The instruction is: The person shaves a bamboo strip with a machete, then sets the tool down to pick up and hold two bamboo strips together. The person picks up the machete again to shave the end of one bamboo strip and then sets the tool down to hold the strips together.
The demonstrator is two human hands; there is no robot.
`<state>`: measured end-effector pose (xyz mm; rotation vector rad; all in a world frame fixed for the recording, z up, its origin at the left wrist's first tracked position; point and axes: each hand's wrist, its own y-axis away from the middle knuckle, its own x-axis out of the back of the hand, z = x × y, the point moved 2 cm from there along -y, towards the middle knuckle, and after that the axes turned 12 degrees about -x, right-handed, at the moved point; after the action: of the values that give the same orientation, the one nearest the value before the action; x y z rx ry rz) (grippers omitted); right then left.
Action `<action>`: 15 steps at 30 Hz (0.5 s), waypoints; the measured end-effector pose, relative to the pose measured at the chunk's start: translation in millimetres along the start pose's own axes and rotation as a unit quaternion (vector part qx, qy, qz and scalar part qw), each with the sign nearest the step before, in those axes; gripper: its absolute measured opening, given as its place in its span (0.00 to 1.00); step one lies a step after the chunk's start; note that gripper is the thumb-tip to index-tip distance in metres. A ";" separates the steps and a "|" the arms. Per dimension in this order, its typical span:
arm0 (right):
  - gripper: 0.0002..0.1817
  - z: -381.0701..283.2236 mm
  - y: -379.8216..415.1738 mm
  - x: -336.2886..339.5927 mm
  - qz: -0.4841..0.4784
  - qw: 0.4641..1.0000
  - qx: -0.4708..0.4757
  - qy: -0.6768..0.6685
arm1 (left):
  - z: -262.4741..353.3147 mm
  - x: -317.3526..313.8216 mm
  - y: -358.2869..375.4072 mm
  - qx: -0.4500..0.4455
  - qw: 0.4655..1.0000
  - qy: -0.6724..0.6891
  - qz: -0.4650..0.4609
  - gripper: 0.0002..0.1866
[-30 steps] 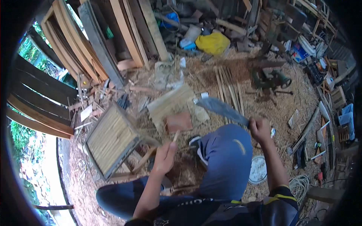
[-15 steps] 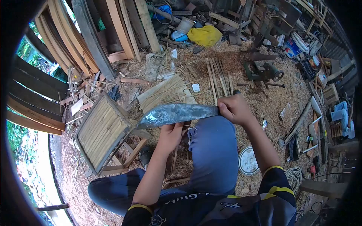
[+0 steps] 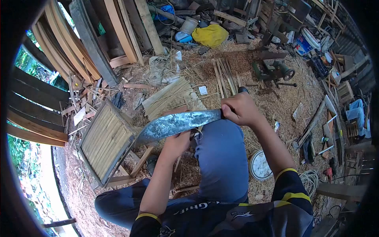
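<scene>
My right hand (image 3: pixel 239 108) is closed round the dark handle of a large machete (image 3: pixel 179 123), whose wide, mottled grey blade points left across my raised knee (image 3: pixel 221 158). Below the blade is my left hand (image 3: pixel 177 144), its fingers partly hidden behind the metal; a thin pale strip shows beside them, and what they hold is hidden. Left of the blade's tip stands a small wooden frame with a bamboo-slat panel (image 3: pixel 104 142).
Thin bamboo strips (image 3: pixel 169 96) lie on the shavings-covered floor ahead. A green vise (image 3: pixel 272 71) sits at the upper right, near a yellow cloth (image 3: pixel 211 35). A round white lid (image 3: pixel 260 165) is right of my knee. Planks (image 3: pixel 94 39) lean at the upper left.
My right hand and the machete have shifted slightly left, and the blade shows more of its flat face. The blade now covers more of my left hand's fingers.
</scene>
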<state>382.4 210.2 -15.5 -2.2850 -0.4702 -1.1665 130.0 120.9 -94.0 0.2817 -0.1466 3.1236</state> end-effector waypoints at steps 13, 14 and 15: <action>0.17 4.6 0.8 -3.3 -0.012 1.000 0.000 -0.011 | 19.3 9.7 3.1 -0.063 0.998 0.004 -0.024 0.13; 0.17 5.0 0.6 -3.3 -0.013 1.000 0.003 -0.008 | 16.0 9.8 3.0 -0.017 0.999 0.005 -0.027 0.13; 0.17 4.8 0.8 -2.8 -0.015 1.000 0.000 -0.006 | 17.8 9.5 1.9 0.030 0.999 0.006 -0.031 0.13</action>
<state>384.2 212.2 -20.3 -2.2938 -0.5114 -1.1667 123.8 117.2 -75.1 0.2630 -0.0427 3.0719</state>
